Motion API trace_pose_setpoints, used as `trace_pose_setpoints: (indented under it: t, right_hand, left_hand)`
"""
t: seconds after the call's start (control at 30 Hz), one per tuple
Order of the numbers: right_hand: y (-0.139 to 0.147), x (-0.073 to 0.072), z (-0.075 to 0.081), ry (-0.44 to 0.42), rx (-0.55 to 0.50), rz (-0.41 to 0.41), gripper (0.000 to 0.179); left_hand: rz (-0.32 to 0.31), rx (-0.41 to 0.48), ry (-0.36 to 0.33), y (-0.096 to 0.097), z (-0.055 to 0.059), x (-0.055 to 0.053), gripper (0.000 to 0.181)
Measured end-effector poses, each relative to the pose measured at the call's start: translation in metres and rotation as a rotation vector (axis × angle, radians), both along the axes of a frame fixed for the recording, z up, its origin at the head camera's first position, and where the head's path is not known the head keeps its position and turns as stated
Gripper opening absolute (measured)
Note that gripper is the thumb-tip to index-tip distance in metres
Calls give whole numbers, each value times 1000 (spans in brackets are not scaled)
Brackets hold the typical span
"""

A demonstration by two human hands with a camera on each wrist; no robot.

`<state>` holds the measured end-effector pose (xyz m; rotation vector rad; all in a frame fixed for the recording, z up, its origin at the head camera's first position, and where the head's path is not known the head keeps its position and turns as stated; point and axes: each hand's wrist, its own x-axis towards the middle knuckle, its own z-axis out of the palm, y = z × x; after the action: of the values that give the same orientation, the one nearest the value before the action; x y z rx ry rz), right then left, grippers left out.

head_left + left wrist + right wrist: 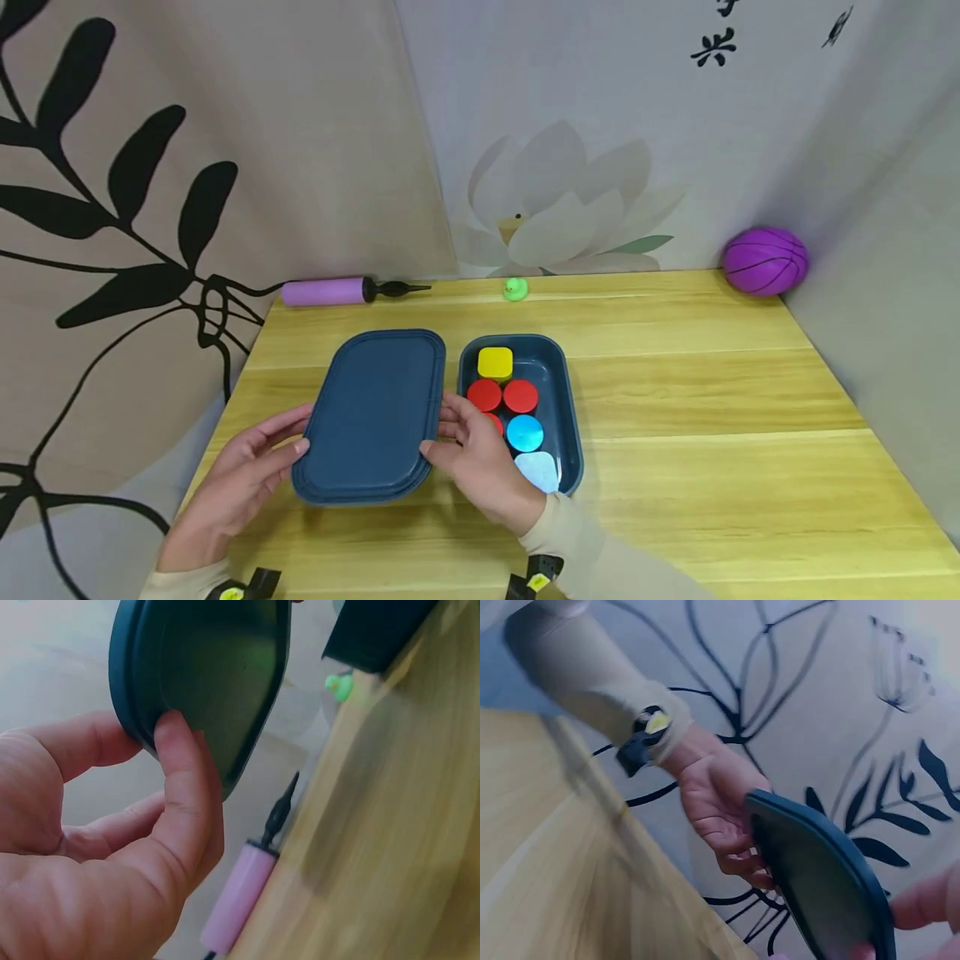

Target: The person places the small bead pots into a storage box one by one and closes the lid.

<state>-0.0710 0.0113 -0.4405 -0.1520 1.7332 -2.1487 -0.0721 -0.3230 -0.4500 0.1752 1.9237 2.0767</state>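
Observation:
Both hands hold a dark blue rectangular lid (pixel 371 415) with rounded corners, raised over the table. My left hand (pixel 251 475) pinches its left edge between thumb and fingers; the left wrist view shows the fingertips on the recessed underside. At the opposite edge, my right hand (pixel 487 467) grips with the thumb on top and the fingers around the side. Just right of the lid stands an uncovered dark blue box (pixel 555 379), partly behind the right hand. Inside it are a yellow rounded-square piece (pixel 495 364), red round pieces (pixel 521 397), a blue round piece (pixel 524 433) and a pale blue piece (pixel 537 471).
Along the back edge of the wooden table (pixel 690 433) lie a purple hand pump (pixel 326 292) with a black nozzle and a small green rubber duck (pixel 515 289). A purple ball (pixel 765 262) sits in the back right corner. Printed curtains hang behind the table.

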Motion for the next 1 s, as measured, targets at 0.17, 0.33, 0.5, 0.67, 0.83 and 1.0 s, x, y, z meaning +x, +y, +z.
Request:
trace_pose_setpoints:
  t: [0.17, 0.33, 0.5, 0.67, 0.83, 1.0]
  right_hand:
    - [25, -10, 1, -94, -125, -11, 74]
    - [49, -22, -2, -91, -173, -18, 67]
    - [73, -35, -3, -87, -150, -74, 59]
    - [95, -53, 0, -83, -61, -115, 53]
    - [115, -68, 10, -41, 46, -135, 46]
    - [128, -77, 30, 60, 100, -149, 40]
  left_hand:
    - [-57, 31, 12, 20, 3, -9, 51]
    - [-83, 44, 15, 41, 2, -14, 51]
    - [-121, 43, 15, 61, 1, -17, 52]
    - [-122, -6, -17, 82, -1, -22, 59]
    - [-106, -90, -52, 101, 0, -34, 62]
    - [-91, -125, -33, 115, 10, -48, 52]
